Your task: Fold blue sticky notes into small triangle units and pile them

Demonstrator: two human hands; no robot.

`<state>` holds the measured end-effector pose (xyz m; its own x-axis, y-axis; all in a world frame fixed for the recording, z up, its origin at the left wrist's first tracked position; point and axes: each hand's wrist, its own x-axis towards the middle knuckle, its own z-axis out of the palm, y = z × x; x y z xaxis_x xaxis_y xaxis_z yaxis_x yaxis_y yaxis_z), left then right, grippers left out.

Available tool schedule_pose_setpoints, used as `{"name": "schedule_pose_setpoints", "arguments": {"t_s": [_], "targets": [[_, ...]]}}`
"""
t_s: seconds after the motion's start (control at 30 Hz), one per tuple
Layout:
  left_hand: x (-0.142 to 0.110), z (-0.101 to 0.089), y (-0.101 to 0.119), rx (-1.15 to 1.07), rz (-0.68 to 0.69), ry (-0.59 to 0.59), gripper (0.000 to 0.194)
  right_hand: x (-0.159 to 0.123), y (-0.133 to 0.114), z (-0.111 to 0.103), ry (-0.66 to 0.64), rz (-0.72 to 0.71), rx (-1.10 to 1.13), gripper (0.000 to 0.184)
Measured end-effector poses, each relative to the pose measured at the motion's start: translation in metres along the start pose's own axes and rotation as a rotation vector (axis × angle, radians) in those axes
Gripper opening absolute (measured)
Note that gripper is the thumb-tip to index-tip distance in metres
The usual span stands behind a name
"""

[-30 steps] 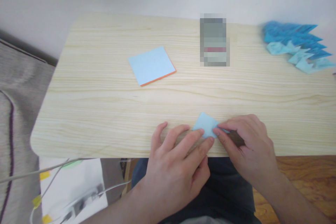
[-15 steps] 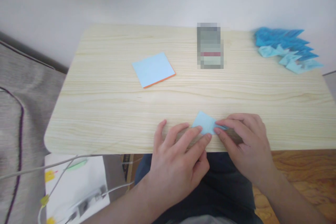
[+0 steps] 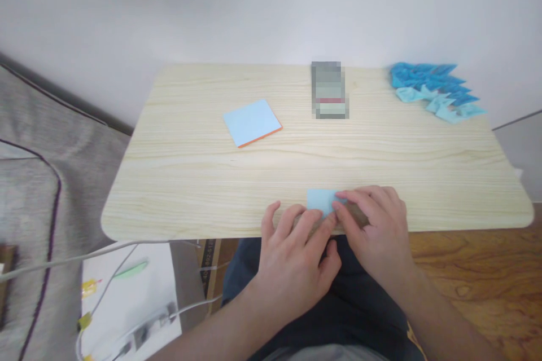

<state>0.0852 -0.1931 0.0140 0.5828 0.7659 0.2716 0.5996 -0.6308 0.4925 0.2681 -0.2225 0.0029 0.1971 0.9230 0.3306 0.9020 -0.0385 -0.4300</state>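
A small light blue paper piece (image 3: 320,199) lies flat near the front edge of the pale wooden table (image 3: 212,180). My left hand (image 3: 296,254) presses its fingertips on the paper's lower left part. My right hand (image 3: 375,225) presses its fingers on the paper's right side, so part of the paper is hidden. Both hands have their fingers curled down and pinched onto the paper.
A stack of square paper (image 3: 251,122), blue on top with an orange edge, lies mid-table. A blurred upright object (image 3: 329,90) stands at the back. Several folded blue paper pieces (image 3: 432,90) sit at the back right corner. Cables (image 3: 127,304) lie on the floor at left.
The camera has pulled back and tilted, so the table looks smaller. The paper under my fingers has turned from a tilted diamond to a squarer position. Both hands stay on it.
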Motion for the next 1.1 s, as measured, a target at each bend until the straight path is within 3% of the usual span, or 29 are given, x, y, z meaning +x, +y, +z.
{"name": "schedule_pose_setpoints", "arguments": {"t_s": [0.2,0.5,0.67,1.1], "targets": [[-0.002,-0.004,-0.005,-0.061,0.044,0.02,0.029,0.001,0.014,-0.002,-0.057,-0.107,0.051,0.018],[0.017,-0.02,-0.029,-0.108,0.141,-0.163,0.03,-0.001,0.021,-0.011,-0.155,-0.166,0.047,0.029],[0.02,-0.025,-0.036,-0.127,0.199,-0.16,0.037,0.0,0.019,-0.011,-0.143,-0.151,0.048,0.03],[0.023,-0.02,-0.039,-0.089,0.245,-0.185,0.018,0.0,0.024,-0.009,-0.104,-0.269,0.145,0.02]]}}
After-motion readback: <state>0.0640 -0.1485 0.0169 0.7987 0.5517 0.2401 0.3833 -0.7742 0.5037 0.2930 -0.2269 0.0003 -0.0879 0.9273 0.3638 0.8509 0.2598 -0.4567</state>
